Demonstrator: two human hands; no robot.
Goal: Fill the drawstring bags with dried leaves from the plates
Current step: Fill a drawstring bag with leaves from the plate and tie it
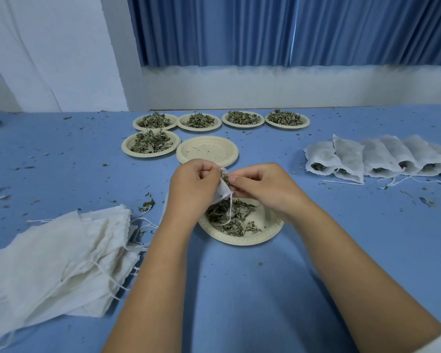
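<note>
A makeshift packing room: a blue-covered table (239, 289) carries rows of pale paper plates (150, 154) of dried leaves (242, 117), with pleated blue curtains (214, 29) behind it.

My blue table (239, 289) bears five leaf plates (136, 123) at the back, an empty stack (234, 151), one plate (239, 240) near me, empty bags (61, 256) left, filled bags (382, 156) right.

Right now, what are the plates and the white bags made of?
The plates look like pressed paper or plant fibre: matte beige, with crimped rims. The bags are likely thin gauzy or non-woven fabric: matte white, limp, softly creased.
</note>
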